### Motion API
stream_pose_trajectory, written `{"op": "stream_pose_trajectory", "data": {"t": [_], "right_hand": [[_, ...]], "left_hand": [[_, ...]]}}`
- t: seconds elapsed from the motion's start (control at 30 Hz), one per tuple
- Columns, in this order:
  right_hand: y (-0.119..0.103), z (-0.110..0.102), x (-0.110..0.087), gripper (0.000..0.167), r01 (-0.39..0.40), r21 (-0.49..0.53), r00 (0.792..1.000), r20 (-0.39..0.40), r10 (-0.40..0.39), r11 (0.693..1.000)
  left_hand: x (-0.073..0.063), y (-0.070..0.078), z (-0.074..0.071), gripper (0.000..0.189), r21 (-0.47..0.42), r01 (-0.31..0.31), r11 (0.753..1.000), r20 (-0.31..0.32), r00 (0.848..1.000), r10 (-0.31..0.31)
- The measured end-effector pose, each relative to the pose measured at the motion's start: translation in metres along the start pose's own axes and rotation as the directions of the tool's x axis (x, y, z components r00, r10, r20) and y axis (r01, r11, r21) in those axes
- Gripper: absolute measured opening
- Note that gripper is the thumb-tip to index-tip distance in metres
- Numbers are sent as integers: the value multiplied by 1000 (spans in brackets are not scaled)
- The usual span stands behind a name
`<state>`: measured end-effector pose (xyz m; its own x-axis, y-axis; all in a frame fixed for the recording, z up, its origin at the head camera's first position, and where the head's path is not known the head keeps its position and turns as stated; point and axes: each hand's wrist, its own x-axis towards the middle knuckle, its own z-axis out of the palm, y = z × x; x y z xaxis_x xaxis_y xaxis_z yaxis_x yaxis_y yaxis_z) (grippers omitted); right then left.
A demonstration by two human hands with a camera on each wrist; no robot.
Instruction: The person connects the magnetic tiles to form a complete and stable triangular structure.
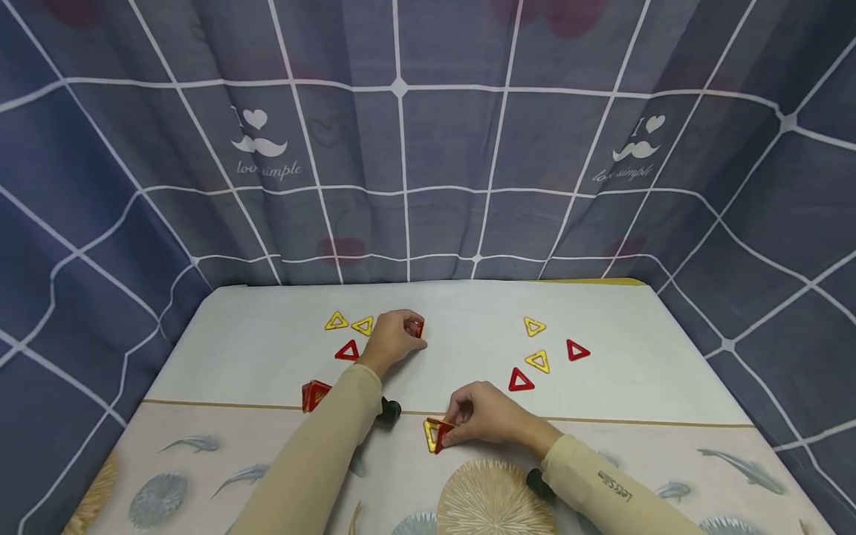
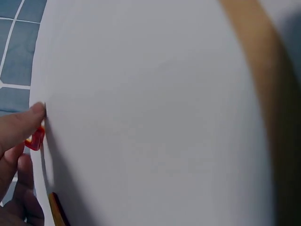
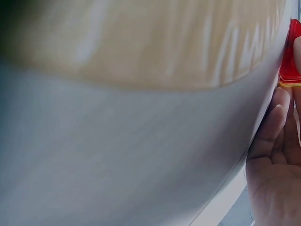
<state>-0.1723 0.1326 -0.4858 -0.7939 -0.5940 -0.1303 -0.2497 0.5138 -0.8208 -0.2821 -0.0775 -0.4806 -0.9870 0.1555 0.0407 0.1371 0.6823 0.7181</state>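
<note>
Near the middle of the white tabletop, my left hand [image 1: 393, 342] pinches a red triangular tile [image 1: 419, 328], mostly covered by the fingers. The left wrist view catches a corner of that red tile [image 2: 35, 140] under the fingertips. Closer to me, on the patterned part of the cover, my right hand [image 1: 491, 416] holds red triangular tiles [image 1: 443, 433] between thumb and fingers. A yellow triangular tile [image 1: 429, 437] stands against them at the left. In the right wrist view, red [image 3: 289, 61] shows above a thin yellow edge beside the fingers.
Left of my left forearm lie two yellow triangles [image 1: 336, 321], a red one [image 1: 348, 351] and a red stack [image 1: 314, 394]. Two yellow triangles [image 1: 538, 362] and two red ones [image 1: 520, 380] lie at the right. A checked curtain [image 1: 441, 148] hangs behind the table.
</note>
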Motion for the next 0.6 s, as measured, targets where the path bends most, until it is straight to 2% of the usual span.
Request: {"op": "stream_pose_trajectory", "data": {"t": [0.17,0.27,0.6], "right_hand": [[1,0,-1,19,-10,2,1000,-2,10,1000],[2,0,-1,20,-10,0,1000,-4,10,1000],[1,1,-1,19,0,0,1000,-3,0,1000]], "left_hand": [[0,-7,0,37,90,-42,995,-34,998,45],[-1,-11,0,37,114,-59,992,-36,997,63],[-7,-13,-3,38,148,-56,987,-2,998,57]]}}
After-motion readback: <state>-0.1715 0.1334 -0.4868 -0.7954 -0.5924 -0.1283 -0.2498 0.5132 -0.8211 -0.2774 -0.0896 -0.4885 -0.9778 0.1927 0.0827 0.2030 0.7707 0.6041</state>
